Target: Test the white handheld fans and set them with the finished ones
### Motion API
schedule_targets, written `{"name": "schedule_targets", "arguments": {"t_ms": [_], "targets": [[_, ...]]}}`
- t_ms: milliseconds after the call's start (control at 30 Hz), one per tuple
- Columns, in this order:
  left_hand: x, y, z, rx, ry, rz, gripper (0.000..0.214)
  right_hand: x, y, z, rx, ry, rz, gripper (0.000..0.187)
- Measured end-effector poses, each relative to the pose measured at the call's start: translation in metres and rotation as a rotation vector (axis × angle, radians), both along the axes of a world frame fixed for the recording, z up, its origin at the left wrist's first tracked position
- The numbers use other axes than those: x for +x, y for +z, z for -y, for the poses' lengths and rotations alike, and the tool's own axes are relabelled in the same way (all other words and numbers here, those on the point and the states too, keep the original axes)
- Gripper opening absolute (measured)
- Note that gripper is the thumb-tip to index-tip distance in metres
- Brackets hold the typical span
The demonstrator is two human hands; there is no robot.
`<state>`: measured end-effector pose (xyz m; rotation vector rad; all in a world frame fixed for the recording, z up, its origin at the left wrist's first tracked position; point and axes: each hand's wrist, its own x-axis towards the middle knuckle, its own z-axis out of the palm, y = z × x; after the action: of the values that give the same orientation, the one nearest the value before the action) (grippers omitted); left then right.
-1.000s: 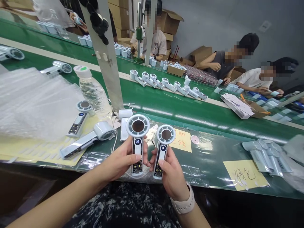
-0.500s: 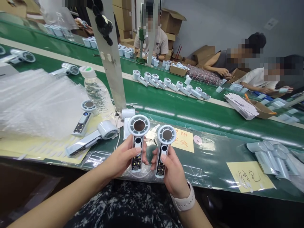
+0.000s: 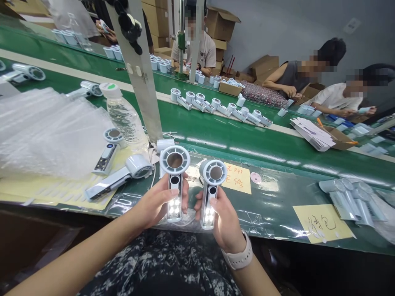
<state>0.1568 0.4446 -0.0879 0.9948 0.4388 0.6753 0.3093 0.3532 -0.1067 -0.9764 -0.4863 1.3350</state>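
The left hand (image 3: 159,202) wraps its fingers round one fan (image 3: 174,181), the right hand (image 3: 227,218) round a second fan (image 3: 212,190), over the table (image 3: 277,197); gripping mid-handle apparently leaves the round heads (image 3: 175,160) above the fingers and glowing lights (image 3: 174,206) below unobscured.

White glare streaking the green belt (image 3: 197,127)

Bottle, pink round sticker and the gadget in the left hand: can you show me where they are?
Bottle (image 3: 127,120): head view, on its clear side.
Pink round sticker (image 3: 256,178): head view, middle of its face.
Gadget (image 3: 175,181) in the left hand (image 3: 158,203): head view, on its upper handle.
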Motion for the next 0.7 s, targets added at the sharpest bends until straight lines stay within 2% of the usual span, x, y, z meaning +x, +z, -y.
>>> {"name": "schedule_targets", "arguments": {"t_ms": [100,200,333,400,500,700], "targets": [[0.000,-0.002,-0.001,0.062,-0.012,-0.022,0.018,0.001,0.000,0.000,0.010,-0.015,0.013,0.029],[0.000,-0.007,-0.002,0.093,0.016,-0.168,0.024,0.003,-0.003,0.000,0.013,-0.035,-0.005,0.031],[0.001,-0.011,0.000,0.079,0.056,-0.334,0.038,0.007,-0.007,0.000,-0.006,-0.007,-0.196,0.038],[0.001,-0.010,0.003,0.041,0.040,-0.346,0.040,0.008,-0.007,0.000,-0.047,-0.013,-0.267,0.044],[0.002,-0.006,0.007,-0.019,0.033,-0.342,0.043,0.006,-0.004,0.002,-0.080,-0.018,-0.328,0.042],[0.001,0.002,0.009,-0.137,-0.030,-0.206,0.062,0.002,0.009,0.007,-0.005,0.001,-0.269,0.035]]}}
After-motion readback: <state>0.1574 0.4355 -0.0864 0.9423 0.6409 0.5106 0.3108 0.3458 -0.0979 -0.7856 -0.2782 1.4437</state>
